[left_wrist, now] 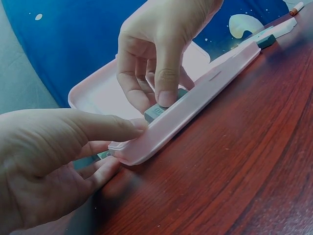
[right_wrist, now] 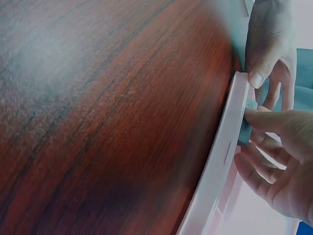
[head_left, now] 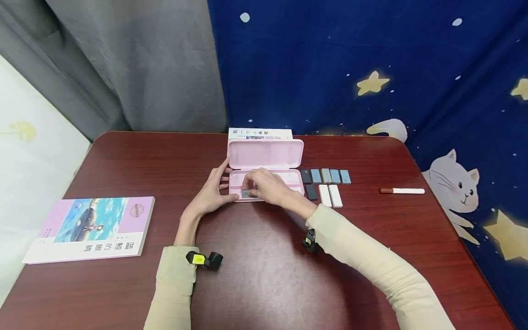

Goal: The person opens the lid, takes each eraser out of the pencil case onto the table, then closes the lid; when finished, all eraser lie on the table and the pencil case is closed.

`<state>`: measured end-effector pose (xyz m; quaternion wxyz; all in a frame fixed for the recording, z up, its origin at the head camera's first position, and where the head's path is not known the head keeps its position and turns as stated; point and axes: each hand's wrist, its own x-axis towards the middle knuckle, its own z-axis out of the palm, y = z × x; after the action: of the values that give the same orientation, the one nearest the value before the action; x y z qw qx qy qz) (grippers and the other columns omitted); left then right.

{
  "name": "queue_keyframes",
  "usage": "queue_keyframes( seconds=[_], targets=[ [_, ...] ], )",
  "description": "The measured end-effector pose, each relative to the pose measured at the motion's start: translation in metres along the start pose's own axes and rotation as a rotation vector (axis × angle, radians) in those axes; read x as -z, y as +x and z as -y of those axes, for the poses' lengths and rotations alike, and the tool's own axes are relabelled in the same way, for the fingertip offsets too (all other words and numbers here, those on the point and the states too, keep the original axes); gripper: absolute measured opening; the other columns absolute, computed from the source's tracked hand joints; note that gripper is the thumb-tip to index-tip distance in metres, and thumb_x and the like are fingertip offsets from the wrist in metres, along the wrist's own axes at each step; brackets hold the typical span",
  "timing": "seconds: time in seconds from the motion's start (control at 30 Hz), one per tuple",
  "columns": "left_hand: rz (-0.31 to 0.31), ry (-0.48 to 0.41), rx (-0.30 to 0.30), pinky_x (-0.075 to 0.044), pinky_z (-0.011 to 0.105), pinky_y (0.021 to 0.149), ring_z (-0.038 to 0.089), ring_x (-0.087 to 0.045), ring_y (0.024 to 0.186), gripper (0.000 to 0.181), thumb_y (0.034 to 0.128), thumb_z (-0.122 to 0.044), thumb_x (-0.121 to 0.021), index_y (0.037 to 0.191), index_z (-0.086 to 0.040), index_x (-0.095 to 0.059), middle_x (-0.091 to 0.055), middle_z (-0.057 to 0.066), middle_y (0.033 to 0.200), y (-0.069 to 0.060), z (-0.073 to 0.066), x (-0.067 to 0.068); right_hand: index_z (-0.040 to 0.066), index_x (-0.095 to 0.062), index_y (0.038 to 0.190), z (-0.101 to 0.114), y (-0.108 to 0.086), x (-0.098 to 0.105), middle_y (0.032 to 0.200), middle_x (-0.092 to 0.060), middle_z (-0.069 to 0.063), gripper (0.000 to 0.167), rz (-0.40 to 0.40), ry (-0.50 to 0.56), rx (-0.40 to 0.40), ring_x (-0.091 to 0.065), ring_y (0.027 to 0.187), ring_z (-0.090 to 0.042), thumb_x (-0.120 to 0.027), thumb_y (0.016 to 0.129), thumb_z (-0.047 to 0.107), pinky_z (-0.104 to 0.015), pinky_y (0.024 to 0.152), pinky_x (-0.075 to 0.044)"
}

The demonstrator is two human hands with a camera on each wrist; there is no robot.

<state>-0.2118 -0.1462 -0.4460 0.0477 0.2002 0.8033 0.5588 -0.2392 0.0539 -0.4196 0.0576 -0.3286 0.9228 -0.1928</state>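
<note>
A pink pencil case [head_left: 265, 154] lies open at the back of the table, its lid raised. My left hand [head_left: 209, 195] holds its left end, the thumb [left_wrist: 124, 128] on the front rim and the fingers around the corner outside. Inside the case's front left part, my right hand [head_left: 268, 187] pinches a grey-green eraser [left_wrist: 155, 113] with lettering on it, between thumb and fingers. The eraser sits along the front wall; part of it is hidden by the fingers. A small greenish thing [left_wrist: 103, 154] shows behind the left fingers, too covered to identify.
Right of the case stand rows of blue-grey erasers [head_left: 335, 176], dark erasers [head_left: 311, 192] and white erasers [head_left: 324, 195]. A brown-capped white marker [head_left: 406, 191] lies farther right. One book [head_left: 92, 229] lies at left; another book [head_left: 260, 133] is behind the lid.
</note>
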Motion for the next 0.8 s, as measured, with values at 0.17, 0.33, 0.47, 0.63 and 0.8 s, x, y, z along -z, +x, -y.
queue_keyframes(
  seconds=[0.17,0.33,0.47,0.63,0.8],
  targets=[
    [-0.005,0.01,0.0,-0.039,0.049,0.103,0.043,-0.041,0.122,0.105,0.0752,0.011,-0.075,0.155,-0.005,-0.009,-0.03,0.026,0.137,0.003,0.011,-0.001,0.018,-0.071,0.093,-0.002,-0.001,-0.001,0.09,-0.066,0.008,0.015,0.001,0.071,0.001,-0.058,0.084,-0.008,-0.073,0.085,0.006,-0.027,0.069,-0.049],
    [-0.009,0.025,0.003,-0.041,0.044,0.103,0.036,-0.042,0.121,0.106,0.0758,0.007,-0.077,0.156,-0.011,-0.01,-0.031,0.02,0.137,0.005,0.021,-0.001,0.015,-0.071,0.095,-0.005,-0.002,0.0,0.088,-0.066,0.002,0.014,-0.023,0.109,0.031,-0.06,0.084,-0.011,-0.072,0.085,0.005,-0.029,0.072,-0.049],
    [-0.005,0.032,0.007,-0.041,0.043,0.103,0.035,-0.042,0.121,0.106,0.0762,0.006,-0.077,0.156,-0.012,-0.01,-0.031,0.019,0.137,0.005,0.021,-0.001,0.012,-0.071,0.102,-0.007,-0.002,0.001,0.085,-0.067,-0.002,0.019,-0.038,0.135,0.049,-0.06,0.082,-0.014,-0.07,0.086,0.001,-0.03,0.075,-0.048],
    [-0.001,0.044,0.017,-0.041,0.042,0.103,0.034,-0.042,0.122,0.106,0.0766,0.006,-0.077,0.156,-0.013,-0.01,-0.031,0.018,0.138,0.005,0.021,0.0,0.011,-0.071,0.106,-0.01,-0.004,0.002,0.083,-0.065,-0.002,0.022,-0.046,0.183,0.03,-0.059,0.077,-0.015,-0.068,0.088,0.0,-0.028,0.072,-0.048],
    [-0.004,0.042,0.017,-0.042,0.042,0.103,0.034,-0.043,0.121,0.106,0.0765,0.006,-0.077,0.156,-0.014,-0.01,-0.032,0.018,0.137,0.005,0.021,0.0,0.008,-0.071,0.103,-0.014,-0.005,0.002,0.084,-0.065,-0.004,0.018,-0.08,0.304,-0.039,-0.06,0.071,-0.014,-0.068,0.087,0.0,-0.022,0.063,-0.051]
  ],
)
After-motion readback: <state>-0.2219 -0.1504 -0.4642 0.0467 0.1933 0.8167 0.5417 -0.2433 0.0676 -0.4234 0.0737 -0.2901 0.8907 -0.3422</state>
